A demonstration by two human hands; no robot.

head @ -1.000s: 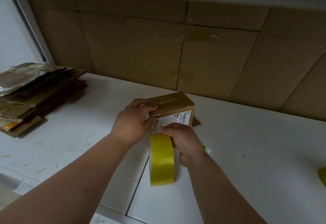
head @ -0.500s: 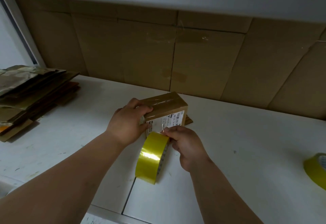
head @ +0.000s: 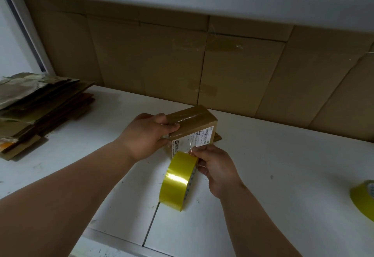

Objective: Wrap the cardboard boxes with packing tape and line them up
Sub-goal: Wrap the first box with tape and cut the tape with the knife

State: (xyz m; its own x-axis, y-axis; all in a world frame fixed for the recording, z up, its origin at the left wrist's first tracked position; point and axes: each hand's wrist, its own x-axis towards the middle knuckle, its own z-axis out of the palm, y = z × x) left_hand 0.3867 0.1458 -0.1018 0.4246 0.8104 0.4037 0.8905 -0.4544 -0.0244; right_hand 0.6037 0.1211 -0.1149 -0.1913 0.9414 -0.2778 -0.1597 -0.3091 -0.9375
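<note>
You had one small brown cardboard box (head: 193, 120) standing at the table's centre, its top glossy with tape and a white printed label on the near face. Your yellow tape roll (head: 178, 182) stood on edge, tilted, at the box's 6 o'clock, a clear strip running up onto the label. A second yellow roll (head: 364, 198) lay at 3 o'clock, well apart, cut by the frame.

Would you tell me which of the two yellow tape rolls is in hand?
The roll standing on edge before the box, held by the right hand; the other roll lies untouched at the table's right edge.
</note>
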